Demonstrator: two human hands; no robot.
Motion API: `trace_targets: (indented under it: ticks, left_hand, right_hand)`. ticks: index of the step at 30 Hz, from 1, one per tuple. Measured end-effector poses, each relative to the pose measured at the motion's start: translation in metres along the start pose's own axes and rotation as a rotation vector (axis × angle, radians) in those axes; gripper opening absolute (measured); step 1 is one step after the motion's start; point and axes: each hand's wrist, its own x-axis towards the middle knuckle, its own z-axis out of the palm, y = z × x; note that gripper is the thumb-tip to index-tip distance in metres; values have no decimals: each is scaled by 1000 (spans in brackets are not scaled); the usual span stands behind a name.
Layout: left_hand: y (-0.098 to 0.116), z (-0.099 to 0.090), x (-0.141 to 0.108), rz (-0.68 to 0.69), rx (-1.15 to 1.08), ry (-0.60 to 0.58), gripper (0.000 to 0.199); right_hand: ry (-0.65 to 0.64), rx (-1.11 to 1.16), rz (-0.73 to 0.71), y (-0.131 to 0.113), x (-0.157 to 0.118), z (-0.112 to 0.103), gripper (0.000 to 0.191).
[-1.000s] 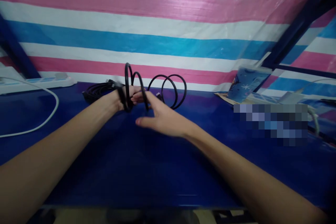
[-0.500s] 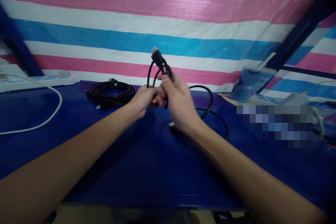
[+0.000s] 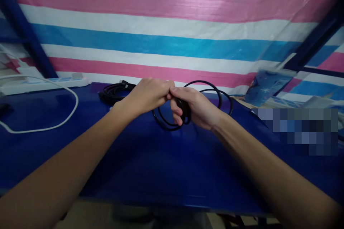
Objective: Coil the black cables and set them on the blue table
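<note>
A black cable (image 3: 185, 110) is gathered in a bundle in my right hand (image 3: 197, 105), whose fingers are wrapped round it. My left hand (image 3: 147, 94) is closed, back of the hand upward, and meets the right thumb at the top of the bundle. The part of the cable in its fingertips is mostly hidden. Loose loops of the same cable spread behind and below my hands over the blue table (image 3: 150, 164). Behind my left wrist lies a second, coiled black cable (image 3: 114, 91) with its plugs showing, partly covered by the hand.
At the back left stands a white power strip (image 3: 45, 85), with a white cord (image 3: 73, 107) curving over the table. A blue snowflake-printed packet (image 3: 266, 86) leans at the back right, near a blurred-out patch. A striped plastic sheet (image 3: 161, 3) hangs behind.
My hands have turned and the cable plug that stuck up above them is out of sight. The left hand has risen over the bundle. The view has shifted slightly.
</note>
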Motion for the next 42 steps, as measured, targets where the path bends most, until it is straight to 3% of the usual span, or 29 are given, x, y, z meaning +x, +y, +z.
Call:
trace_targets:
  ticks: [4,6,8,10,12,15,17,19,23,25,27,28,30,33,35,39,42]
  left_hand:
    - [-8,2,0,-120,-35,18,38]
    - [-11,8,0,-195,-174,97,45]
    - [-13,15,1,-297,-369,155,37]
    - [-14,22,1,-391,-538,149,30]
    - [-13,25,1,-442,-578,157,27]
    - [-6,23,-1,-244,-505,269,37]
    - [0,19,-3,-71,-522,275,39]
    - [5,15,-2,-66,-614,256,37]
    - [5,16,5,-447,-1024,293,21]
    - [2,19,8,-678,-1310,253,8]
    - [0,22,8,-825,-1510,154,10]
    - [-1,23,8,-832,-1524,128,9]
    - [-1,22,6,-720,-1377,188,7]
    - [1,14,5,-446,-1112,337,7]
    - [4,7,4,-373,-1157,273,11]
    - [7,2,3,-476,-1480,72,12]
    - [4,4,5,-686,-1677,149,15]
  right_hand:
    - [-109,37,74,4,-2,0,37]
    - [-180,59,57,7,-3,6,37]
    - [-226,23,24,9,-4,13,37]
    - [-185,-54,7,11,-3,17,40]
    - [-46,-132,-5,12,-2,17,43]
    - [94,-196,20,11,-2,12,44]
    - [57,-200,78,10,-4,9,44]
    - [-34,-175,114,8,-6,8,43]
    - [-140,-153,-21,6,-8,15,41]
    - [-54,-132,-117,6,-6,18,40]
    - [94,-75,-174,5,-3,19,42]
    - [162,-53,-186,4,-3,18,44]
    - [216,-41,-162,1,-3,13,50]
    - [113,-68,-30,-7,-8,3,52]
    - [62,-64,29,-13,-12,-3,51]
    - [92,-36,9,-15,-13,-3,47]
    - [201,-12,-139,-4,-7,3,31]
